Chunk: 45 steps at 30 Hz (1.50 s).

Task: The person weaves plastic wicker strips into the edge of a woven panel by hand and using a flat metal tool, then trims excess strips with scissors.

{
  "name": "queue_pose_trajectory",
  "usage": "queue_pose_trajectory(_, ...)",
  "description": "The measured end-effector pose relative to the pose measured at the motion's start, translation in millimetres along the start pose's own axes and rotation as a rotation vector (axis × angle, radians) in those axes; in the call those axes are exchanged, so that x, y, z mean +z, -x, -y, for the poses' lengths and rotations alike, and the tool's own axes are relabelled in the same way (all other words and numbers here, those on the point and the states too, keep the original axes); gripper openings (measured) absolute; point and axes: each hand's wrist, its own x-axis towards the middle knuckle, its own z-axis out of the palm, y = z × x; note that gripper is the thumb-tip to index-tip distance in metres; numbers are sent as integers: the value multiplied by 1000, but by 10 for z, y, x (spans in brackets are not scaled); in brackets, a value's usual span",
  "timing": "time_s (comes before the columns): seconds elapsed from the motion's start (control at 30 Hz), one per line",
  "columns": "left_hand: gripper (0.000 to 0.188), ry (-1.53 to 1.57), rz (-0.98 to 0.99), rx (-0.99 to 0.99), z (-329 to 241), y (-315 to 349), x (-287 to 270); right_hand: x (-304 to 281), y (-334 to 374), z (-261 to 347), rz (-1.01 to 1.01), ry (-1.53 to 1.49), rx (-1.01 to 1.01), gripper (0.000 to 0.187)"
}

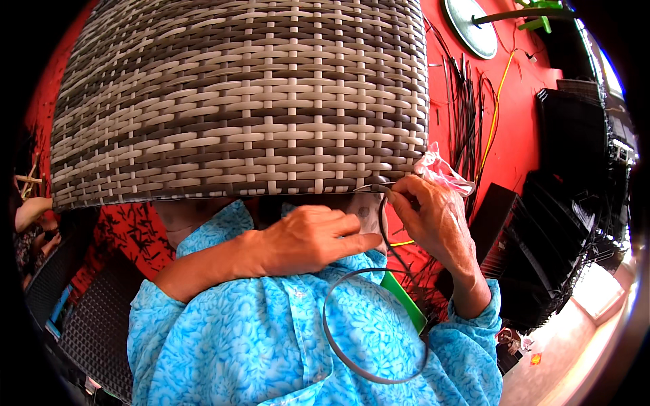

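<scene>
A large woven wicker panel point(271, 101) in mixed greys and browns lies in front of me, its near edge close to my body. At its near right corner my right hand point(437, 213) pinches a thin dark wicker strand point(379, 379) between thumb and fingers. From there the strand hangs down and curls in a wide loop over my blue patterned shirt. My left hand point(315, 237) is just below the panel's edge, palm down. Its fingers stretch toward the strand, with the index fingertip close to it; whether they touch I cannot tell.
Clear plastic wrapping point(440, 169) sits by the panel's right corner. Dark loose strands point(466, 115) and a yellow cord point(497, 101) lie on the red floor. Black stacked pieces point(572, 135) stand at the right, a round-topped stool point(472, 27) at the far right. Another person's limb point(30, 213) shows at left.
</scene>
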Motion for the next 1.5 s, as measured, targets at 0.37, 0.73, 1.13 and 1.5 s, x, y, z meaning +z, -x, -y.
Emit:
queue_pose_trajectory(0.37,70,-558,-68,-298,267,84,-490,49,-92,19,48,124,-99,11)
queue_pose_trajectory(0.73,70,-568,-87,-304,274,92,-475,14,34,42,-48,109,-20,9)
queue_pose_trajectory(1.13,70,-560,-75,-327,250,75,-445,180,30,-19,-197,161,-154,8)
queue_pose_trajectory(1.5,70,-569,-76,-345,250,67,-434,325,44,-48,-242,162,-178,10)
